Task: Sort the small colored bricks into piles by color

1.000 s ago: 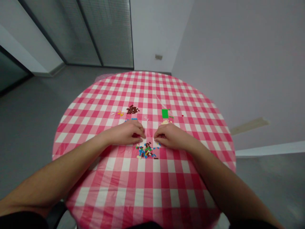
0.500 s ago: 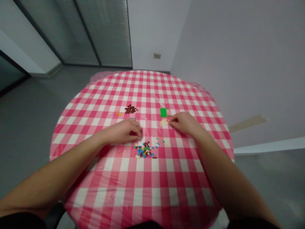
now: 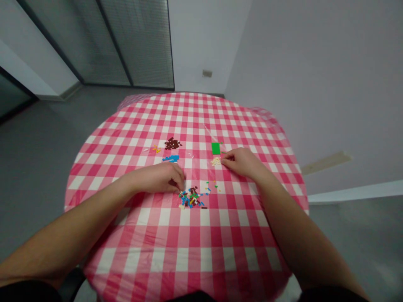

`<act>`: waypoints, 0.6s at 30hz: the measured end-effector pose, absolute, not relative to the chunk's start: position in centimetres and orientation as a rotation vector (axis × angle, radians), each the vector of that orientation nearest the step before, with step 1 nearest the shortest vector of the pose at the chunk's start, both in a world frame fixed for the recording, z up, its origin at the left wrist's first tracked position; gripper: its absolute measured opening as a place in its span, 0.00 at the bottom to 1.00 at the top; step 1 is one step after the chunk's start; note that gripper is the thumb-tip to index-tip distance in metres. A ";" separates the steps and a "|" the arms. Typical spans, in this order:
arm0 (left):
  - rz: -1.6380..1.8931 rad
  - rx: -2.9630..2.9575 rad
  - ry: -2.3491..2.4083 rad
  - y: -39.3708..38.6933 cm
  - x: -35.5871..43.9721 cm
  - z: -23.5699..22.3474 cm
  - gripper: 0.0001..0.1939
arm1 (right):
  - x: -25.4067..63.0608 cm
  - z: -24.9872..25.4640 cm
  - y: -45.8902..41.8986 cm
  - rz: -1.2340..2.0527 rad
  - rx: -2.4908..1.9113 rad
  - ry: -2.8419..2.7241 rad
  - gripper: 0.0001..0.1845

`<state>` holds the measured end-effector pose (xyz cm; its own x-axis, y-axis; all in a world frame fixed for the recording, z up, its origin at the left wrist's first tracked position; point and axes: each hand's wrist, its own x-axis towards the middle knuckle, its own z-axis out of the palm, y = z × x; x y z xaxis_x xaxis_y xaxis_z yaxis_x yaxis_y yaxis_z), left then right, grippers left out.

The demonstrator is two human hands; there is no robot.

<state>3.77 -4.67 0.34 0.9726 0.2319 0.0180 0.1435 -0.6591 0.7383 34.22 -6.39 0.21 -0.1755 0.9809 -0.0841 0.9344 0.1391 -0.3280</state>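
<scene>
Two hands at a round gingham tablecloth (image 3: 201,239): the curled left hand (image 3: 159,178) touches a mixed pile of small toy bricks (image 3: 191,198), and the half-closed right hand (image 3: 242,162) lies just beside pale bricks (image 3: 215,161) below a green plate (image 3: 215,148), any grip unclear.

Tiny plastic building bricks lie in separate patches on a pink-and-white gingham tablecloth (image 3: 201,235). The mixed pile (image 3: 191,198) of blue, brown, green, yellow and cream pieces, jumbled and lying flat, sits nearest the person, with the left hand's fingers (image 3: 176,183) touching or just at its edge. A few yellow and blue strays (image 3: 210,187) lie just right of it. Farther out are a blue group (image 3: 171,158), a dark brown heap (image 3: 172,144) and a small yellow cluster (image 3: 156,149) — and, beside the right hand's fingers (image 3: 224,160), a cream heap (image 3: 215,161) just below a flat green plate (image 3: 215,148).
</scene>
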 end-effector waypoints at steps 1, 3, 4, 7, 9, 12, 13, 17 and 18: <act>0.134 2.304 0.278 -4.7 3.8 0.3 0.09 | 34.2 0.2 -6.4 0.467 -1.914 -2.251 0.13; 0.122 2.331 0.320 -4.8 3.9 0.4 0.09 | 34.3 0.3 -6.4 0.477 -1.916 -2.249 0.14; 0.118 2.353 0.337 -4.8 3.9 0.4 0.09 | 34.3 0.3 -6.4 0.484 -1.916 -2.245 0.14; 0.143 2.451 0.370 -4.9 4.1 0.2 0.08 | 34.3 0.6 -6.5 0.480 -1.898 -2.210 0.12; 0.196 2.519 0.398 -5.0 4.3 -0.2 0.09 | 34.0 0.9 -6.6 0.456 -1.853 -2.186 0.11; 0.290 2.599 0.453 -5.1 4.9 -1.0 0.09 | 32.9 1.2 -7.2 0.439 -1.708 -2.233 0.11; 0.322 2.621 0.478 -5.2 5.1 -1.2 0.09 | 32.4 1.2 -7.4 0.452 -1.644 -2.268 0.11; 0.372 2.688 0.575 -5.3 5.7 -1.9 0.09 | 30.1 0.8 -8.5 0.524 -1.379 -2.421 0.10; 0.367 2.700 0.589 -5.3 5.8 -2.0 0.09 | 29.6 0.7 -8.7 0.536 -1.324 -2.456 0.10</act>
